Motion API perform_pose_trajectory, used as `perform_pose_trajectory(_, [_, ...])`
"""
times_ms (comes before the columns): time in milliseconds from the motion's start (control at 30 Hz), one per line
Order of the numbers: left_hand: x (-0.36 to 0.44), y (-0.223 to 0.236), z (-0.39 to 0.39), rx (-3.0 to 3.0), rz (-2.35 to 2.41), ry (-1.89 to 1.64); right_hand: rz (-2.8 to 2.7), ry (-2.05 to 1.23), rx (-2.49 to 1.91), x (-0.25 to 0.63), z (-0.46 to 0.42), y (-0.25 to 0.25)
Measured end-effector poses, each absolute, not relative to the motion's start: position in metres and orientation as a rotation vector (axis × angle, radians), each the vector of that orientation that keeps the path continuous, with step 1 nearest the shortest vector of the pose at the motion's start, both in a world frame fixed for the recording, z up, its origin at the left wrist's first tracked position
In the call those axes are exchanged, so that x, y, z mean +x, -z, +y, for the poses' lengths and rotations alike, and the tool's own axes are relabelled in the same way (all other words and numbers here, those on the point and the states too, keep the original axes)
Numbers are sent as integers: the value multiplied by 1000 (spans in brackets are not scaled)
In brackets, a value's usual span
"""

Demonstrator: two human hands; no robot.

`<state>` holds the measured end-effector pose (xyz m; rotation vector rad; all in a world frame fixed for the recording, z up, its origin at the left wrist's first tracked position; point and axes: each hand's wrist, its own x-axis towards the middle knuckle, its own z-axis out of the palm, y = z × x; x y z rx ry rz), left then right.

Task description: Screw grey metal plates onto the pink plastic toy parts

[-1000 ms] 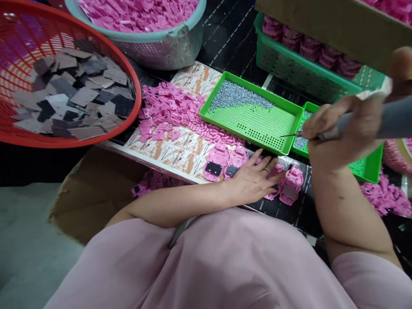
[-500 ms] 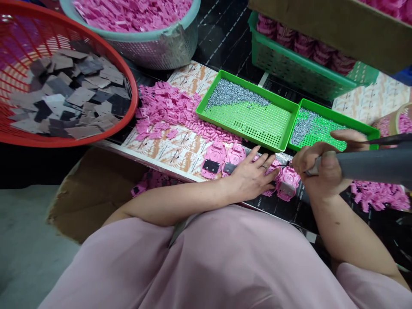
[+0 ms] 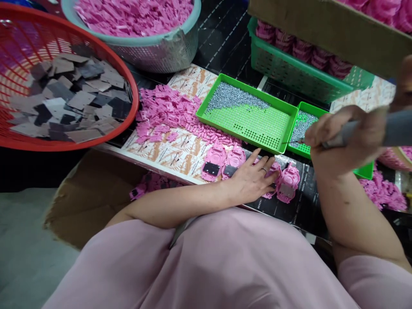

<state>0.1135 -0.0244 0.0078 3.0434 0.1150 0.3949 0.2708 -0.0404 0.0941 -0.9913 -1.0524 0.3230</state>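
Observation:
My left hand (image 3: 257,178), a ring on one finger, lies with fingers spread over the middle of a row of pink plastic housings, partly hiding them. To its left sits a pink housing (image 3: 214,159) with a black plate; to its right, another pink housing (image 3: 289,182) carries a grey plate. My right hand (image 3: 341,137) is wrapped round a grey electric screwdriver (image 3: 394,128), blurred by motion. The screwdriver's thin bit points left, over the near right corner of the larger green tray (image 3: 257,124). Small silver screws (image 3: 231,94) fill that tray's far side.
A smaller green tray (image 3: 302,148) with screws lies beneath my right hand. Loose pink parts (image 3: 167,107) are heaped left of the trays. A red basket (image 3: 133,103) of grey plates, a pale basket (image 3: 151,47) of pink parts and a green crate (image 3: 289,62) stand around.
My right hand has lifted the screwdriver up and away from the rightmost housings, so its bit now points at the trays. My left hand has stayed on the row.

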Motion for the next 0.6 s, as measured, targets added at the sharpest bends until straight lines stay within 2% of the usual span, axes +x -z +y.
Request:
perform_pose_trajectory(133, [114, -6, -25, 3062, 114, -426, -971, -170, -1021, 274, -8, -75])
perform_pose_trajectory(333, [114, -5, -24, 3026, 98, -457, -1014, -233, -1150, 276, -4, -59])
perform_pose_trajectory(600, [114, -8, -25, 3016, 109, -436, -1037, -226, -1066, 275, 3, -50])
